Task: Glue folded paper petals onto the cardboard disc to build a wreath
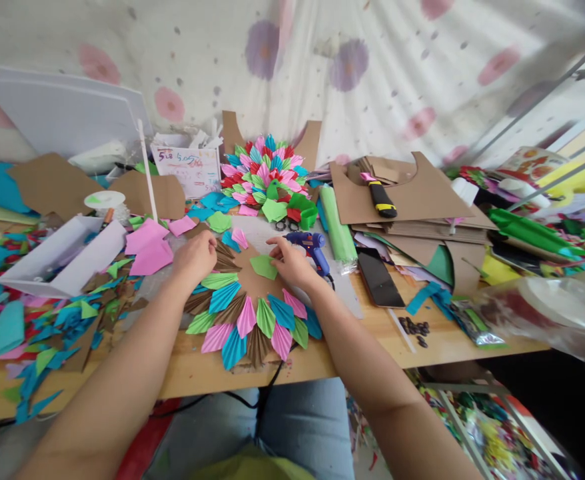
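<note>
A round brown cardboard base (258, 285) lies on the table, ringed with pleated paper petals in pink, blue, green and brown. My left hand (197, 257) is closed at the base's upper left, its fingertips at a brown pleated petal (226, 257). Over the right part of the base, my right hand (292, 263) has curled fingers at the edge of a flat green paper petal (263, 267). Its grip is partly hidden. Right behind that hand rests a blue glue gun (311, 245). Pink paper pieces (147, 248) lie left of my left hand.
A finished-looking petal flower (265, 167) stands at the back. Right of centre are a green paper roll (337, 227), a phone (380, 277), and a yellow-black cutter (382, 200) on stacked cardboard (407, 190). A white box (62, 257) and paper scraps (67, 327) cover the left.
</note>
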Demonstrator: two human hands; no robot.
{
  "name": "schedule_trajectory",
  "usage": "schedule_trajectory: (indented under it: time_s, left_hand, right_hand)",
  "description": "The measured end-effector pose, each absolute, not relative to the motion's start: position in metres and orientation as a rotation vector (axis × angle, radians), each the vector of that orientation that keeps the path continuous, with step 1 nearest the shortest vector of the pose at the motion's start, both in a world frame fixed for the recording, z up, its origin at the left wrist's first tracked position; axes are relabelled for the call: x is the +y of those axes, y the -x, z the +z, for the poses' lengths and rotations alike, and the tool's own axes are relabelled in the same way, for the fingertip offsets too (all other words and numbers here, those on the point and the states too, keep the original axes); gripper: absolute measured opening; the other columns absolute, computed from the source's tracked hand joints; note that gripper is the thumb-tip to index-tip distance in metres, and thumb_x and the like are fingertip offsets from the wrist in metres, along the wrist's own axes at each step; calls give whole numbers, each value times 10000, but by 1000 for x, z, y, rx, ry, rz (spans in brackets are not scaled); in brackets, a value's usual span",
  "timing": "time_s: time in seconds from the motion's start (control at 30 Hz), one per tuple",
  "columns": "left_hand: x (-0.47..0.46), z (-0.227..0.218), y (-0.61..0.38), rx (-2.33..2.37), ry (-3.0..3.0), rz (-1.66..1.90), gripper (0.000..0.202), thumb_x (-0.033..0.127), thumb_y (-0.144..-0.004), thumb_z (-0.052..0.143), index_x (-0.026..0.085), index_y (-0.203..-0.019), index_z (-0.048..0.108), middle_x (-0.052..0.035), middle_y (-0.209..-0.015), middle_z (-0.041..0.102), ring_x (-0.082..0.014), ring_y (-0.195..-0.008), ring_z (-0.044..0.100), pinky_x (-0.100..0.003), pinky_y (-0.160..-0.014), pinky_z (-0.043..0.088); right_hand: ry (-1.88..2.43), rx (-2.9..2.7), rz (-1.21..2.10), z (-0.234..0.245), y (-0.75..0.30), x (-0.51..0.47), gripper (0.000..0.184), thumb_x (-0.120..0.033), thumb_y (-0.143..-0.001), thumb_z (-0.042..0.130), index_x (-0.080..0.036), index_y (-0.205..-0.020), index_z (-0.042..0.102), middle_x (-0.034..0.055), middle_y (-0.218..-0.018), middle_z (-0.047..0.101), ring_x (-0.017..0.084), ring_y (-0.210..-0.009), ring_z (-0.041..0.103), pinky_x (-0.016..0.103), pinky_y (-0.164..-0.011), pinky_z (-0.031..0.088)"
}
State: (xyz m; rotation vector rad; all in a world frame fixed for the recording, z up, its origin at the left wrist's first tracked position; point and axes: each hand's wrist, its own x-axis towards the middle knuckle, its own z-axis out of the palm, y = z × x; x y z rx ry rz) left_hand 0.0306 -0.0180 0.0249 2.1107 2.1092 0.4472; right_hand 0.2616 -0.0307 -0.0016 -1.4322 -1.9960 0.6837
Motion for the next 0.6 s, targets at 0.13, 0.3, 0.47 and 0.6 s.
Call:
schedule_trajectory:
  time_s: [0.13,0.3,0.47,0.6]
  left_hand:
    - [-15,23,-30,2014,-2232,581,298,116,-734,444,186,-1007,541,-91,-1007,624,-257,-988,573,-372,-836,450]
    - [-16,10,-43,1414,-2562,606,362,141,-715,469,190,-1066,541,-79,-1185,533,-232,-1152,466,-379,-1020,356]
    - [-18,3,-48,1299,-2608,591,383,280,-763,529,181,-1132,518,-92,-1234,505,-254,-1176,446,-420,-1031,339]
    - [-17,5,-40,1320,-2602,567,407,228,-745,509,174,-1149,501,-94,-1244,507,-246,-1190,442,-415,-1032,341]
  right_hand:
    - [1449,-2013,632,1,-260,-32,558,23,-660,437,-190,-1174,484,29,-922,621,161,-875,586,293,-799,441]
    - [1446,-2020,607,2,-261,-33,533,10,-674,446,-188,-1167,490,34,-927,623,164,-880,586,294,-805,442]
    - [1457,-2021,591,1,-262,-33,516,1,-683,461,-193,-1160,491,28,-928,621,160,-870,584,293,-802,441]
    - [1469,-2031,575,1,-261,-33,513,0,-692,461,-179,-1173,483,37,-935,624,163,-878,584,300,-813,438]
